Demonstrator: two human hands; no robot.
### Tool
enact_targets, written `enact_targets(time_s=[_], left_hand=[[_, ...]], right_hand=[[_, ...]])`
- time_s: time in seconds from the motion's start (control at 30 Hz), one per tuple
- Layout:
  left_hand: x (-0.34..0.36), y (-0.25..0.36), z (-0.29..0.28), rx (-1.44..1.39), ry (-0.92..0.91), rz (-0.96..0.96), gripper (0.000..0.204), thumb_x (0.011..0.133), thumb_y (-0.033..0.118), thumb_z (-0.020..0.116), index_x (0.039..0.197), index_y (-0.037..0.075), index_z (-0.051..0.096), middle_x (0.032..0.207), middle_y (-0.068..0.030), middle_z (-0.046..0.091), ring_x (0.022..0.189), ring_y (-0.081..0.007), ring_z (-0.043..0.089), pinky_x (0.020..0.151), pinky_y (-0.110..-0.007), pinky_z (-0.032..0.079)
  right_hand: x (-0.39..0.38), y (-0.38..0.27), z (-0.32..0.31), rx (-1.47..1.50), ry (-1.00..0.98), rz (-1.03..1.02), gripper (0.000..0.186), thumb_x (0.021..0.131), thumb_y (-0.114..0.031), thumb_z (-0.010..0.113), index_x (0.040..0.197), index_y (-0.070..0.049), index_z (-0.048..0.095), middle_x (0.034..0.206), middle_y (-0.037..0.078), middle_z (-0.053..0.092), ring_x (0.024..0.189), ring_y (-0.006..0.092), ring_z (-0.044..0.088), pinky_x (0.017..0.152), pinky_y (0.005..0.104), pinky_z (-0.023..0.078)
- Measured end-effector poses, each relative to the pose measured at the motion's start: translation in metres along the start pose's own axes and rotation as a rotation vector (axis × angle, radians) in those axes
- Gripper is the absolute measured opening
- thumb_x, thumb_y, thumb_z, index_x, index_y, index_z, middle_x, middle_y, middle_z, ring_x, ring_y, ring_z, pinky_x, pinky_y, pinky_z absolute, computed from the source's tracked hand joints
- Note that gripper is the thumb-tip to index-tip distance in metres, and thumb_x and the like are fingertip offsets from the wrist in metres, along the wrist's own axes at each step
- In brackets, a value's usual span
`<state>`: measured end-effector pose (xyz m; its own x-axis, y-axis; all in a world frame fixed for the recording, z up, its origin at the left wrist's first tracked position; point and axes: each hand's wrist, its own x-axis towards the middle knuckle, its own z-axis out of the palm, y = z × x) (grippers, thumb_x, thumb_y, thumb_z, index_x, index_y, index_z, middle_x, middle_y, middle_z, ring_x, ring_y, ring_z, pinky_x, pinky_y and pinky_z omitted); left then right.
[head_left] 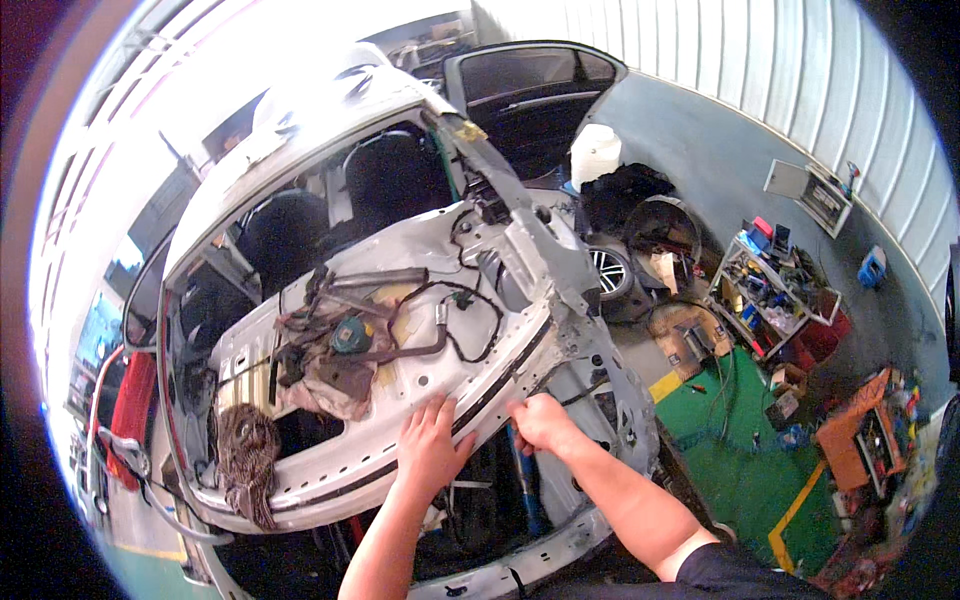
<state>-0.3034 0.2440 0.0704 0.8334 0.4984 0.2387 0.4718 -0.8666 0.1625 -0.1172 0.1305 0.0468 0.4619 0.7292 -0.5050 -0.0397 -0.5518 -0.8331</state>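
My left hand (pixel 435 440) lies with its fingers stretched out on the pale metal panel of a stripped car body (pixel 405 405), at the edge beside a dark strip (pixel 375 480). To its right my right hand (pixel 543 422) is closed in a fist at the same edge. What it grips, if anything, is hidden; a blue bar-like part (pixel 527 490) shows just below it. On the panel beyond my hands lie a stained cloth (pixel 340 385), a round teal object (pixel 350 335) and a dark cable (pixel 480 345). A brown knitted glove or rag (pixel 248 455) hangs over the left edge.
Black seats (pixel 392 172) stand inside the body. Behind it are a dark car door (pixel 530 105) and a white plastic drum (pixel 595 152). At the right, a cluttered tool cart (pixel 770 290), a wheel (pixel 608 272) and an orange box (pixel 858 430) stand on the floor.
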Motion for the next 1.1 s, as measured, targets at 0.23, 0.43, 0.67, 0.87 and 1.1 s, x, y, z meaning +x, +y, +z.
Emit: enact_targets(time_s=[0.23,0.43,0.67,0.87,1.1], left_hand=[[-0.026,-0.013,-0.030,-0.054,0.031,-0.059,0.090,0.081,0.045,0.076,0.150,0.002,0.038,0.147,-0.0217,0.048,0.138,-0.0379,0.044,0.117,-0.050,0.030],[-0.063,-0.044,-0.038,-0.153,0.062,-0.169,0.083,0.076,0.042,0.083,0.141,0.002,0.050,0.139,-0.0202,0.054,0.131,-0.0394,0.047,0.113,-0.051,0.036],[-0.042,-0.034,-0.027,-0.204,0.063,-0.186,0.077,0.074,0.048,0.082,0.132,0.003,0.058,0.130,-0.0156,0.061,0.124,-0.0363,0.054,0.108,-0.048,0.040],[-0.034,-0.031,-0.022,-0.151,0.149,-0.258,0.077,0.066,0.051,0.086,0.124,0.006,0.062,0.124,-0.0131,0.062,0.118,-0.0333,0.057,0.101,-0.047,0.045],[-0.034,-0.033,-0.018,-0.140,0.175,-0.268,0.061,0.066,0.048,0.086,0.108,0.007,0.068,0.112,-0.0101,0.065,0.106,-0.0324,0.061,0.093,-0.046,0.047]], right_hand=[[-0.019,0.012,-0.013,-0.366,0.303,-0.511,0.043,0.098,-0.037,0.065,0.077,0.001,0.065,0.061,0.010,0.066,0.055,0.0172,0.064,0.054,0.0358,0.050],[-0.036,-0.044,-0.013,-0.602,0.194,-0.846,0.031,0.088,-0.034,0.074,0.098,-0.005,0.068,0.096,0.016,0.071,0.092,0.0341,0.068,0.082,0.0431,0.053],[0.013,-0.059,0.015,-0.997,-0.075,-1.269,0.064,0.076,-0.033,0.082,0.129,-0.007,0.060,0.131,0.011,0.062,0.125,0.0337,0.054,0.112,0.0477,0.036],[0.022,-0.057,0.018,-0.980,-0.135,-1.295,0.061,0.073,-0.030,0.082,0.124,-0.004,0.061,0.123,0.013,0.065,0.118,0.0325,0.060,0.106,0.0462,0.042],[0.025,-0.052,0.024,-0.904,-0.066,-1.316,0.062,0.073,-0.031,0.081,0.125,-0.003,0.060,0.124,0.013,0.064,0.114,0.0340,0.060,0.104,0.0468,0.043]])
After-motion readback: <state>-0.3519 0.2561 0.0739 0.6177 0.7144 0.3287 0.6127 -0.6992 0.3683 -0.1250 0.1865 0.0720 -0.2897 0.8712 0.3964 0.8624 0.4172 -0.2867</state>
